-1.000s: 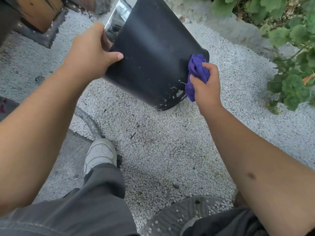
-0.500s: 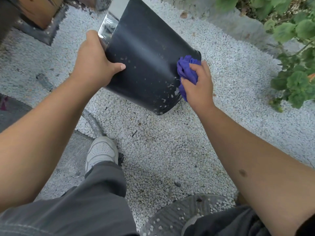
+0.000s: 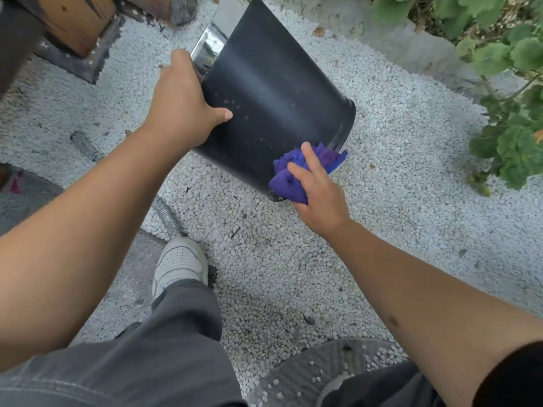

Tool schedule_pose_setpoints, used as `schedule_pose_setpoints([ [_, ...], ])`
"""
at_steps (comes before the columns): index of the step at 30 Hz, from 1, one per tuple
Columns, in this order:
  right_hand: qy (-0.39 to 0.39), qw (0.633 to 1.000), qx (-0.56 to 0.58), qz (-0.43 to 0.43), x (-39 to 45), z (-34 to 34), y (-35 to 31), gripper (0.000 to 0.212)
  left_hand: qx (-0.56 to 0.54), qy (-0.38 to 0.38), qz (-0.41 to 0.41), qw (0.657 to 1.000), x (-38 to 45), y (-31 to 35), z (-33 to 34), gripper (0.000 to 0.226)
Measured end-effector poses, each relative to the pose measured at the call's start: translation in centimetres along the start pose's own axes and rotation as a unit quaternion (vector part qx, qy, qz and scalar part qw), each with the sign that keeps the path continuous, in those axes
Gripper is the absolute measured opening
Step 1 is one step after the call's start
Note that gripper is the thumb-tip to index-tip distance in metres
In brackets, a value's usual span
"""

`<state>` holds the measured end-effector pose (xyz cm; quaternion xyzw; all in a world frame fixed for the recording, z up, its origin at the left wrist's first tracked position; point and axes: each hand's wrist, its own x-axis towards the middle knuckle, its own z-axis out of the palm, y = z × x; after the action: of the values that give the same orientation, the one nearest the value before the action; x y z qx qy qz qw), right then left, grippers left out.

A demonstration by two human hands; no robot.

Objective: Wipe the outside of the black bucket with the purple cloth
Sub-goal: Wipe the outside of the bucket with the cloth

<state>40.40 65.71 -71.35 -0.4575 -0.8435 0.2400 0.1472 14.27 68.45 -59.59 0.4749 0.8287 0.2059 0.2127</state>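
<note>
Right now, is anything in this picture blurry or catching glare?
Head view: the purple cloth and the black bucket base edge smear with motion; a pale sheen streaks down the bucket wall; the shiny inside reflects brightly; the gravel looks sharp under soft, even light.

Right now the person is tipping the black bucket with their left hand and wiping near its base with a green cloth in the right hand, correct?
Nearly. The cloth is purple, not green. The head view shows the left hand tipping the black bucket, and the right hand pressing the purple cloth near its base.
</note>
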Motion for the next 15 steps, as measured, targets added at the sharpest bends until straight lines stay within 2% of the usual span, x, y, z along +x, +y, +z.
schedule_pose_setpoints([
  [5, -0.077, 0.993, -0.064, -0.062, -1.0, 0.6, 0.8, 0.075, 0.013, -0.006, 0.024, 1.000, -0.2, 0.6, 0.3, 0.065],
  [9, -0.097, 0.991, -0.041, -0.087, -1.1, -0.9, 0.1, 0.063, 0.016, -0.004, 0.030, 0.999, -0.1, 0.8, 0.2, 0.067],
  [11, -0.058, 0.996, -0.002, -0.067, -0.9, -2.0, -0.7, 0.053, -0.007, -0.002, 0.045, 0.999, -0.3, 0.5, 0.3, 0.070],
  [12, -0.021, 0.999, 0.023, -0.031, -0.6, -2.5, -1.1, 0.050, -0.021, 0.001, 0.051, 0.998, -0.4, 0.4, 0.3, 0.072],
  [14, 0.091, 0.987, 0.090, 0.095, 0.7, -3.3, -1.9, 0.048, -0.036, 0.007, 0.051, 0.998, -0.6, 0.4, 0.3, 0.072],
  [15, 0.167, 0.960, 0.141, 0.173, 1.4, -3.5, -2.0, 0.046, -0.035, 0.011, 0.053, 0.998, -0.6, 0.3, 0.3, 0.069],
])
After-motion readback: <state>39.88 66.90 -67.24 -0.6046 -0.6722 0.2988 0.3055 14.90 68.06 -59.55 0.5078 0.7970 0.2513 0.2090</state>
